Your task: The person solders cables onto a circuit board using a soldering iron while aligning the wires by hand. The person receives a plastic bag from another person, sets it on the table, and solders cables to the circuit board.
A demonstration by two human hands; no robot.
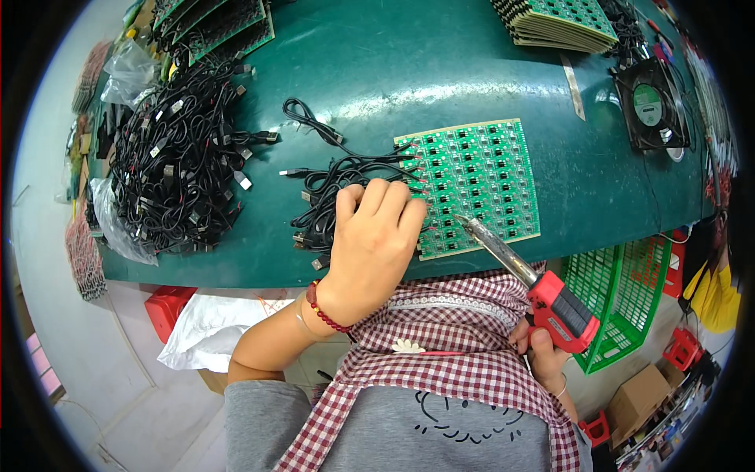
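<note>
A green circuit board panel (480,185) with rows of small black parts lies on the table in front of me. Black USB cables (338,177) lie along its left side, and several thin red wire ends meet that edge. My left hand (377,236) is closed over a cable at the board's lower left edge; its fingertips are hidden beneath the knuckles. In my right hand (544,354) is a red and black soldering iron (560,311). The iron's tip points left over the lower part of the board, near my left fingers.
A large heap of black USB cables (177,157) covers the table's left side. Stacked circuit boards (558,23) stand at the back right, more boards (212,27) at the back left. A black fan (649,106) is far right. Below the edge hangs a green basket (621,303).
</note>
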